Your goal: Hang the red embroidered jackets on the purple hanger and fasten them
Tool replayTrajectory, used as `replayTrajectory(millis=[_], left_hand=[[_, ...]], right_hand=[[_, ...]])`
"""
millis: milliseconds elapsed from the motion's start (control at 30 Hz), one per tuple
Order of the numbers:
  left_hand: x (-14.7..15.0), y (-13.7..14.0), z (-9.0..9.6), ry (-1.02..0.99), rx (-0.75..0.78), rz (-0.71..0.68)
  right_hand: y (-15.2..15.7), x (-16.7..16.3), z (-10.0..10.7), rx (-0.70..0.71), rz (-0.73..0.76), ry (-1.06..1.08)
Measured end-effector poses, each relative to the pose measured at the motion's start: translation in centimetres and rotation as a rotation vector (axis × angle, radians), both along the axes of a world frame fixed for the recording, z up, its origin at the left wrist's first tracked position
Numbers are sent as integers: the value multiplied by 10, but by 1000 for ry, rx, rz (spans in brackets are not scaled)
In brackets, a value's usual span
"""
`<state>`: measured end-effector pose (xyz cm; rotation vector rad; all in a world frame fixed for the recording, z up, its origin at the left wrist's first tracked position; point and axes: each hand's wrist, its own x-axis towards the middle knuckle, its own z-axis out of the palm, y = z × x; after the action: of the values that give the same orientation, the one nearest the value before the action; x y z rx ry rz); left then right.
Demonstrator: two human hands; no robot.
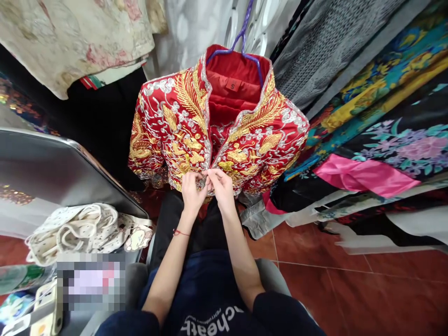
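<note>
Red jacket [224, 116]: hanging upright in front of the seated person, its lower front just above the lap; gold and silver embroidery covers the shoulders, sleeves and front
Purple hanger [245, 35]: inside the collar, its 2 arms running into the shoulders
Size tag [233, 86]: marked S, on the red lining at the back of the neck
Front opening: a V, parted at the collar and narrowing down to the fingers
Left hand [193, 189]: fingertips pinched on the jacket front at the foot of the V
Right hand [221, 185]: pinched on the same spot, the fingertips of the 2 hands meeting; the small part between them is too hidden to tell
Red bracelet [181, 232]: around the left wrist
Left side: a cream floral garment [91, 46] above; lower down, a speckled white cloth bundle [75, 233] near a green bottle [21, 278]
Right side: a grey knit [322, 46], floral fabrics [402, 140] and a pink satin piece [364, 175]
Floor [315, 280]: reddish tiles with pale joints
</note>
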<state>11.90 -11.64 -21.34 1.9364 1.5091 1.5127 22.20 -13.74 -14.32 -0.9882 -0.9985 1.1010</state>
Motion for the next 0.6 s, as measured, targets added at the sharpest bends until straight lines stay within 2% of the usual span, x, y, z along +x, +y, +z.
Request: replayTrajectory(millis=[67, 167, 300, 500, 600], left_hand=[[5, 9, 23, 86, 38, -47], [11, 15, 39, 101, 9, -96], [14, 8, 38, 17, -51, -165], [20, -1, 37, 15, -86, -139], [22, 1, 39, 29, -93, -133]], right_hand=[[-1, 0, 3, 0, 11, 11], [0, 2, 12, -13, 11, 24], [8, 4, 36, 33, -31, 49], [31, 7, 92, 172, -116, -33], [38, 6, 108, 229, -151, -88]])
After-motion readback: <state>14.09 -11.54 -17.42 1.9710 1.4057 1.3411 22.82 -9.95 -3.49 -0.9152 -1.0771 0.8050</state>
